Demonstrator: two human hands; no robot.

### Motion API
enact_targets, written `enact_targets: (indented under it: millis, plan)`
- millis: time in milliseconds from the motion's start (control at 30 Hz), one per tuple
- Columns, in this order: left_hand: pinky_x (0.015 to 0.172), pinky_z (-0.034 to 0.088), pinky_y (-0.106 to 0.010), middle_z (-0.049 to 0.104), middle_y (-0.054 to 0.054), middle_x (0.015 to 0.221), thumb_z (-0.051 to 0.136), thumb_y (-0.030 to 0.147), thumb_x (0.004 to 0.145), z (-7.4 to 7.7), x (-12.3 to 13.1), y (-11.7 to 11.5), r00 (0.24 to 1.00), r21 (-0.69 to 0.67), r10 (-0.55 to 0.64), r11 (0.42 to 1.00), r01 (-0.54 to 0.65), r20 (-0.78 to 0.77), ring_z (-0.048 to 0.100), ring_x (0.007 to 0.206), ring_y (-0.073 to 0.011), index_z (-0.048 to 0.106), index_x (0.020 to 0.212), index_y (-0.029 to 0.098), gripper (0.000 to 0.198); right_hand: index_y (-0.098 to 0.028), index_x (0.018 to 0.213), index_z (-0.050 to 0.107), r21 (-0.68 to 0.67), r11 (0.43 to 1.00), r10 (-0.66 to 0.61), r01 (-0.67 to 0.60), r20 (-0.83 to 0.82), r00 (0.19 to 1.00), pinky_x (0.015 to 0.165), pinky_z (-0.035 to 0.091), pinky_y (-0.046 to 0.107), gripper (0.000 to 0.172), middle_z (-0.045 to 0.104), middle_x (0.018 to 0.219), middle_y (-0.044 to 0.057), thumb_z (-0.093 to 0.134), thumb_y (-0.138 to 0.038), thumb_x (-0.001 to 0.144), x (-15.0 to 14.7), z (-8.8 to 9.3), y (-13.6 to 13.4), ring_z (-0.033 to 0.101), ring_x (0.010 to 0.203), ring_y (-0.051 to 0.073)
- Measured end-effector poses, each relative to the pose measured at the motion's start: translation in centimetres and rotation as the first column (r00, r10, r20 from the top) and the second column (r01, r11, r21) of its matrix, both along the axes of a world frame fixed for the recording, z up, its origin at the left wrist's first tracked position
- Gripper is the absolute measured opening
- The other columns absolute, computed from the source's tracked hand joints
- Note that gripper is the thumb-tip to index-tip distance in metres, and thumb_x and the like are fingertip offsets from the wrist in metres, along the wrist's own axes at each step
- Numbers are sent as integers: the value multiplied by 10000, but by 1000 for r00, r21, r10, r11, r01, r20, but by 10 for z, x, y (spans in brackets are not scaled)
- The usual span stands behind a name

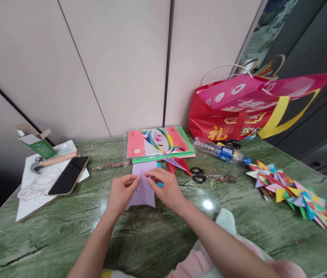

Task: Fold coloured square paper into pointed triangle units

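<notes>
A sheet of purple paper (143, 196), creased down its middle, is between my two hands over the green table. My left hand (124, 191) pinches the paper near its centre line with thumb and forefinger. Just across the crease, my right hand (165, 187) pinches the same sheet, its fingertips close to the left ones. Bits of blue paper (160, 184) show beside my right hand, partly hidden. Behind the hands lie folded red and purple paper pieces (177, 165) and black-handled scissors (200, 175).
A coloured paper pack (159, 141) lies at the back. To the right are a plastic bottle (223, 151), a red bag (230, 112) and many-coloured folded paper stars (292, 193). At left are a phone (69, 175), a hammer (55, 160), beads (40, 185) and a green box (43, 148).
</notes>
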State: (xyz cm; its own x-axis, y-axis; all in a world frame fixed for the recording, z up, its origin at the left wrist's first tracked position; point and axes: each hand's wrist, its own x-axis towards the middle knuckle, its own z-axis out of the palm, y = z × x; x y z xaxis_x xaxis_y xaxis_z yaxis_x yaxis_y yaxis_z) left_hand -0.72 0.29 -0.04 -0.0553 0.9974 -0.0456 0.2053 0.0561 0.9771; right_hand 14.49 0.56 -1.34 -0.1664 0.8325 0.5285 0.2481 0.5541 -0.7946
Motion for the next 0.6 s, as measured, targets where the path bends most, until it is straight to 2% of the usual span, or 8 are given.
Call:
enact_targets:
  millis: [267,433,600]
  plan:
    - [451,403,-197,705,-42,658,707,372,598,4,3,-3,999,18,-31,999,31,34,593,555,-159,711,672,140,243,-193,854,634,-230,971,31,-61,-132,991,559,493,227,181,599,781,22,668,-222,679,0,-3,2,568,660,125]
    - [460,408,-194,697,-33,635,708,373,608,5,4,-4,996,-14,-67,998,68,64,584,535,-141,719,701,142,249,-199,822,651,-215,975,33,-52,-93,995,564,467,223,101,593,782,24,603,-239,743,1,0,2,561,686,127]
    - [493,435,-207,693,-27,640,717,365,608,6,2,-4,987,-52,-46,997,55,153,575,529,-130,723,767,142,274,-200,845,664,-265,961,41,-78,-142,989,641,465,249,151,630,869,46,528,-228,787,3,1,5,579,821,155]
